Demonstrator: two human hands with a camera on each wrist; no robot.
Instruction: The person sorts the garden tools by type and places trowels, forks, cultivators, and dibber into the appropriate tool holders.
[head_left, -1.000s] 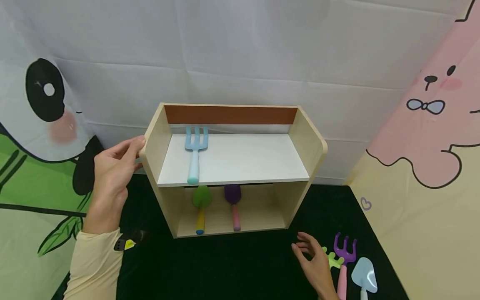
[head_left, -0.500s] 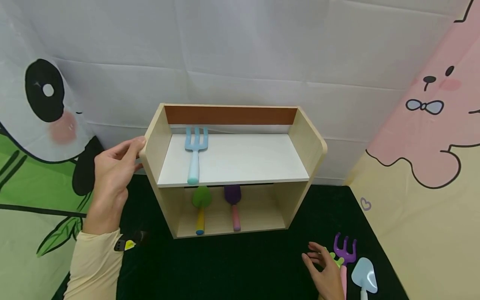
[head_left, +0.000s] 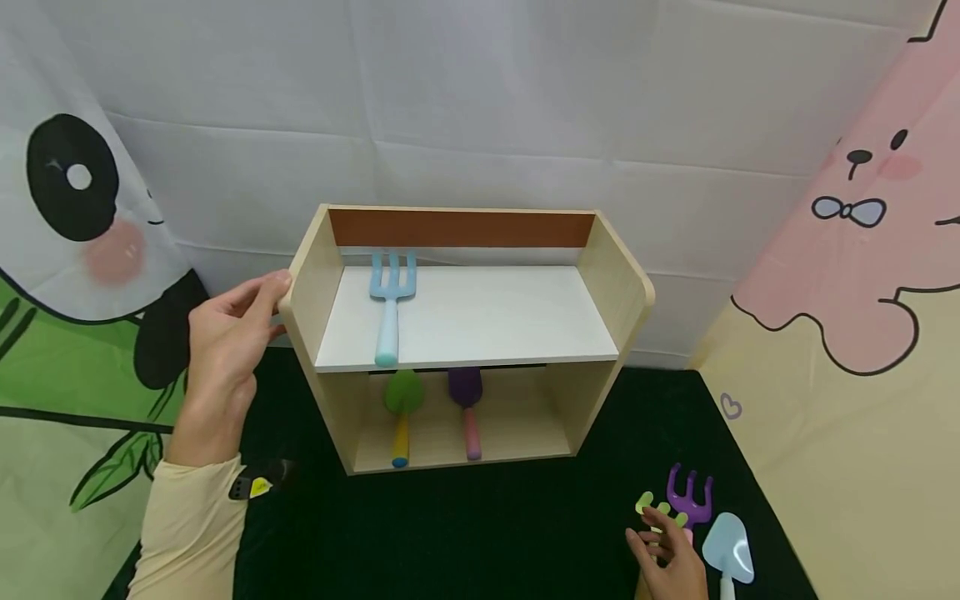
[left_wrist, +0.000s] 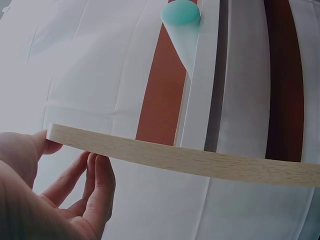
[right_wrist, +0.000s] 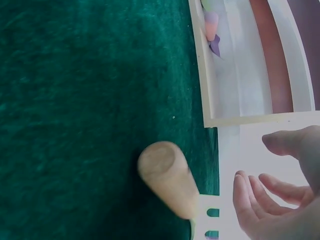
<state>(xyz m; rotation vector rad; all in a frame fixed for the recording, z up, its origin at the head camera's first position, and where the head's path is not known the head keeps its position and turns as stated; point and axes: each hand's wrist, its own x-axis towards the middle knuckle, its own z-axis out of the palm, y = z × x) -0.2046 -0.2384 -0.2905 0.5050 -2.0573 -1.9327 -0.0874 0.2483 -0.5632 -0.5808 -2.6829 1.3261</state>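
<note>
My left hand [head_left: 225, 354] pinches the upper edge of the left side panel of a small two-tier wooden shelf [head_left: 510, 317]; in the left wrist view thumb and fingertips lie on either side of that panel [left_wrist: 150, 155]. Low on the right, my right hand [head_left: 673, 567] is over a lime-green toy rake [head_left: 644, 502], partly covering it, with its thumb and fingers apart and nothing held. The rake's wooden handle [right_wrist: 170, 175] shows beside the hand in the right wrist view. Right beside the hand lie a purple fork [head_left: 690, 500] with a pink handle and a pale blue trowel [head_left: 727, 546].
On the upper tier rests a light blue fork [head_left: 389, 308]. The lower tier holds a green trowel [head_left: 404, 396] with a yellow handle and a purple shovel [head_left: 466, 389] with a pink handle. Dark green cloth [head_left: 450, 533] covers the table; a printed curtain [head_left: 480, 100] hangs behind.
My right hand has moved right and toward the near edge, over the green rake, uncovering its tines. The left hand and the shelf have stayed in place.
</note>
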